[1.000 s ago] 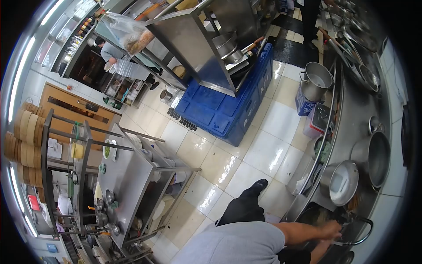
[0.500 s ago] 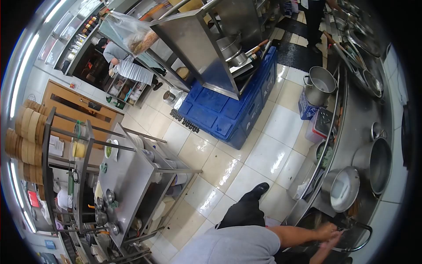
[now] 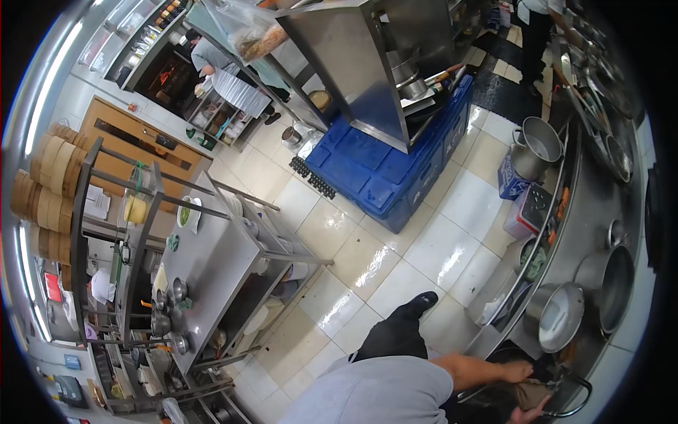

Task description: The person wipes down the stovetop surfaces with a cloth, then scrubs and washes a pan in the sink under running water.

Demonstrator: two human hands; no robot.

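Brown cloth (image 3: pixel 533 394) lay between the curled left hand (image 3: pixel 519 372) and the right hand (image 3: pixel 528 412); whether either gripped it, I couldn't tell. Slipping cloth might have let bare fingers burn on the metal handle (image 3: pixel 588 396) beyond them, were it hot.

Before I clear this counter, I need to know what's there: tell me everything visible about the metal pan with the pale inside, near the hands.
The metal pan is round, silvery and open-topped, with a smooth-looking wall and thin rim. A whitish patch inside could be contents or glare. It appears to sit on the steel counter, beside a larger deep pot; whether they touch is unclear. The left hand and right hand are both clear of it. Tilt is hard to judge.
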